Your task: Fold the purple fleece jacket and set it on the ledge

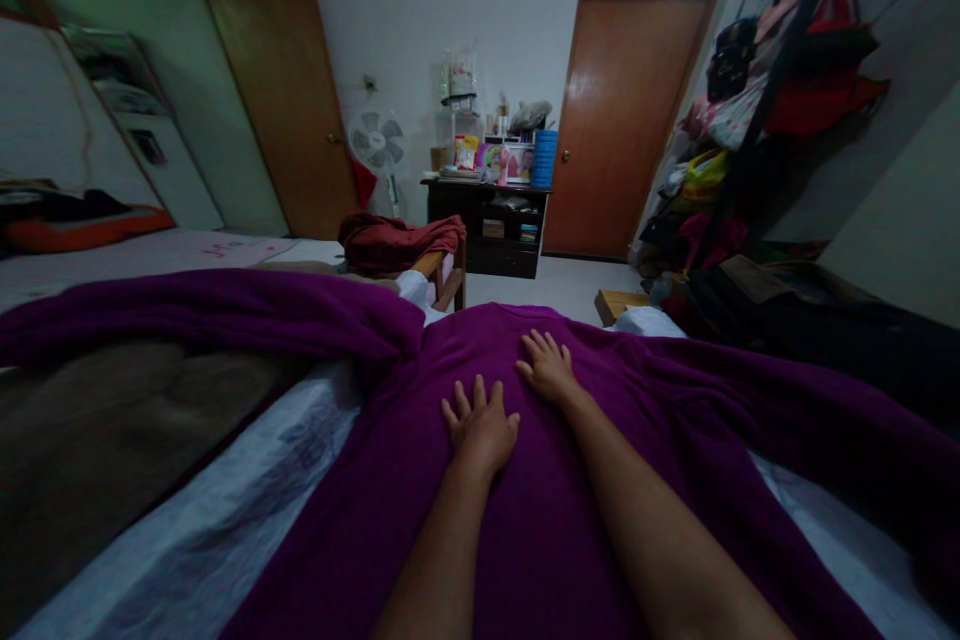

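A purple long-sleeved garment (540, 520) lies spread out on a bed with a pale patterned sheet (300, 450). One sleeve stretches to the left edge of the view, the other to the right. My left hand (481, 425) rests on the middle of the garment, palm down, fingers spread. Farther up and to the right, my right hand (547, 365) lies on the cloth near its upper end, fingers also apart. The two hands do not touch, and neither holds anything.
A brown blanket (112, 450) lies on the left under the sleeve. Dark clothes (847, 310) are piled at the right. Beyond the bed are a reddish cloth (397, 245) on a wooden frame, a fan (377, 142), a dark cabinet (484, 260) and a wooden box (619, 305).
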`<action>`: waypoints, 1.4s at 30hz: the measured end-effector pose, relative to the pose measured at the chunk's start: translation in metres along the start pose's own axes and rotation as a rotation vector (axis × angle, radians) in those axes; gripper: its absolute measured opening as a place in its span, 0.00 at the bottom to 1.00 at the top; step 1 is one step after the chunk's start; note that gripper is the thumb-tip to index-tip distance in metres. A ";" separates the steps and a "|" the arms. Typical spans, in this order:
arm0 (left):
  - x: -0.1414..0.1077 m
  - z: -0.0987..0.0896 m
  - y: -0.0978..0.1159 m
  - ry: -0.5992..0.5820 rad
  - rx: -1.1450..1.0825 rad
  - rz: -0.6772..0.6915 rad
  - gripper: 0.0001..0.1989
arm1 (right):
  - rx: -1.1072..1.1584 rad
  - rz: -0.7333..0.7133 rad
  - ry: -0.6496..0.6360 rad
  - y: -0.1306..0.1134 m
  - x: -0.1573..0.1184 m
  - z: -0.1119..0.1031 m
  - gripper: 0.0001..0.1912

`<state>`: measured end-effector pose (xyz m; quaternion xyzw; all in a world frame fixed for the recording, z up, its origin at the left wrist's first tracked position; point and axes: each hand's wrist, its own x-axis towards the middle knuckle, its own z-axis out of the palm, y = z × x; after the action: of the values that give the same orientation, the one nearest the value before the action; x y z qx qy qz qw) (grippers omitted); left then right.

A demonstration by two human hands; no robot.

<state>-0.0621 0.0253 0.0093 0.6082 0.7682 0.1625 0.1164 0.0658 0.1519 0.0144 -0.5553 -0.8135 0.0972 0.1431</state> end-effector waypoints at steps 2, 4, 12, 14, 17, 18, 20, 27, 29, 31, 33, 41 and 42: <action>-0.001 0.000 0.002 -0.006 0.006 -0.032 0.30 | -0.042 -0.006 -0.103 -0.003 -0.003 0.007 0.30; -0.002 0.000 0.003 -0.007 0.005 -0.053 0.30 | -0.063 0.012 -0.135 -0.005 -0.005 0.008 0.30; -0.003 -0.006 0.003 0.032 -0.003 -0.063 0.29 | -0.119 -0.019 0.031 -0.043 0.040 -0.014 0.22; -0.003 -0.008 0.002 0.051 -0.009 -0.061 0.28 | -0.117 -0.063 0.059 -0.056 0.062 -0.019 0.24; -0.002 -0.011 0.000 0.072 -0.017 -0.056 0.27 | -0.122 -0.149 0.030 -0.068 0.089 -0.023 0.30; -0.002 -0.011 -0.001 0.072 -0.021 -0.056 0.27 | -0.127 -0.174 0.002 -0.069 0.095 -0.023 0.31; -0.002 -0.011 -0.002 0.067 -0.027 -0.055 0.27 | -0.142 -0.206 -0.062 -0.066 0.101 -0.023 0.29; -0.001 -0.009 -0.001 0.084 -0.028 -0.067 0.27 | -0.166 -0.228 -0.189 -0.037 0.094 -0.019 0.20; -0.001 -0.008 -0.001 0.083 -0.031 -0.073 0.27 | -0.148 -0.248 -0.207 -0.036 0.095 -0.016 0.20; -0.001 -0.009 -0.001 0.079 -0.033 -0.074 0.27 | -0.124 -0.267 -0.218 -0.039 0.099 -0.012 0.22; -0.001 -0.009 -0.001 0.075 -0.033 -0.070 0.27 | -0.107 -0.272 -0.220 -0.042 0.103 -0.007 0.26; 0.001 -0.013 -0.004 0.079 -0.034 -0.076 0.25 | -0.102 -0.220 -0.219 -0.044 0.103 0.003 0.22; 0.002 -0.014 -0.005 0.090 -0.036 -0.086 0.25 | -0.100 -0.203 -0.210 -0.044 0.102 0.003 0.20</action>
<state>-0.0724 0.0247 0.0207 0.5643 0.7951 0.1983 0.0999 -0.0083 0.2312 0.0383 -0.4636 -0.8796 0.0993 0.0385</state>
